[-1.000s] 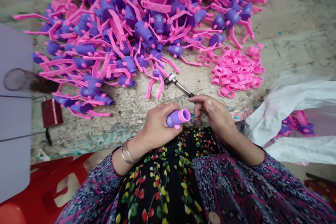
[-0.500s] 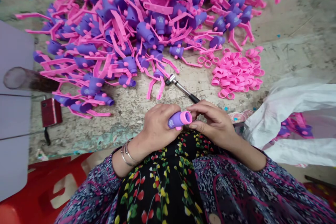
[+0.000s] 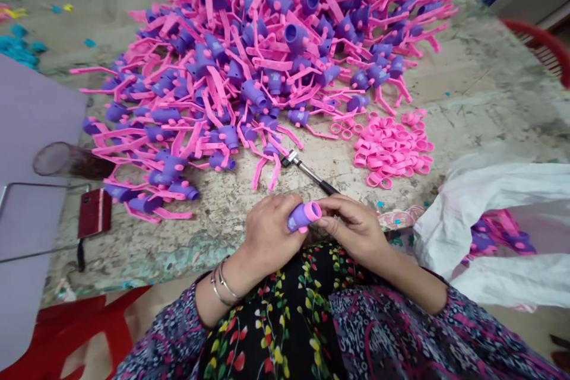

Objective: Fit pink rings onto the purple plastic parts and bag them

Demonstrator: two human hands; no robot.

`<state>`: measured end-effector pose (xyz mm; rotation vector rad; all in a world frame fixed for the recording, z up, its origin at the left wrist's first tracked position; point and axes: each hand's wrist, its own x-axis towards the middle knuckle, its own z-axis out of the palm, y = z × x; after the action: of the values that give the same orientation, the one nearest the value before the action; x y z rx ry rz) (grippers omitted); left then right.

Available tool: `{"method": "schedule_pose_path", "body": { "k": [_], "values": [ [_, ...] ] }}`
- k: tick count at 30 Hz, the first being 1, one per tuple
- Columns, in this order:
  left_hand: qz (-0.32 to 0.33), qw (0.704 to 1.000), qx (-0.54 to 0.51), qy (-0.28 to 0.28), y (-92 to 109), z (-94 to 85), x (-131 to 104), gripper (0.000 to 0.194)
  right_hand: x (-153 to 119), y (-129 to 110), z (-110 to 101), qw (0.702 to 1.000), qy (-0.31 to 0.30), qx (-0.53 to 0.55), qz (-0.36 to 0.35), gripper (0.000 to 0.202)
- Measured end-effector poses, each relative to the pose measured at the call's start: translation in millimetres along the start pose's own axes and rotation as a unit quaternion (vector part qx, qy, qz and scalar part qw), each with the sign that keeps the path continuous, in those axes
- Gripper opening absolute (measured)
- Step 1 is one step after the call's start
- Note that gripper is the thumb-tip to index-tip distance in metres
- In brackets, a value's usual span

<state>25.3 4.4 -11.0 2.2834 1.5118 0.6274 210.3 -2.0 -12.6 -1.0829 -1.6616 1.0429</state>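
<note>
Purple piece (image 3: 295, 220), mid-frame: my left hand (image 3: 271, 230) grips it, half-open right hand (image 3: 360, 230) likely fits the pink ring (image 3: 308, 212); hold steady next.

- 1 dark red device (image 3: 94, 212) with a black strap (image 3: 81, 255), well left of the grip (image 3: 272, 228)
- 1 clear tumbler (image 3: 56, 159) with dark contents (image 3: 91, 165), farther left
- 1 lilac panel (image 3: 31, 124), far left of the grip
- 1 red chair (image 3: 80, 323), leftward, nearer the camera
- 1 red slatted chairback (image 3: 540, 47), rightward, far beyond

The right hand (image 3: 356, 230) has moved from the hammer (image 3: 310, 172) to the pink ring (image 3: 309, 212), mid-frame. Blue pieces (image 3: 18, 53) now show upper left, a red chair back (image 3: 541, 41) upper right.
</note>
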Motion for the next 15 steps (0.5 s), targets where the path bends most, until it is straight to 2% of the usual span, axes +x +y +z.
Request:
{"method": "schedule_pose_path", "body": {
  "k": [15],
  "values": [
    [0.004, 0.999, 0.042, 0.000, -1.2, 2.2, -5.6, 0.021, -9.9, 2.0, 4.2, 0.999, -0.005, 0.015, 0.029, 0.015]
  ]
}}
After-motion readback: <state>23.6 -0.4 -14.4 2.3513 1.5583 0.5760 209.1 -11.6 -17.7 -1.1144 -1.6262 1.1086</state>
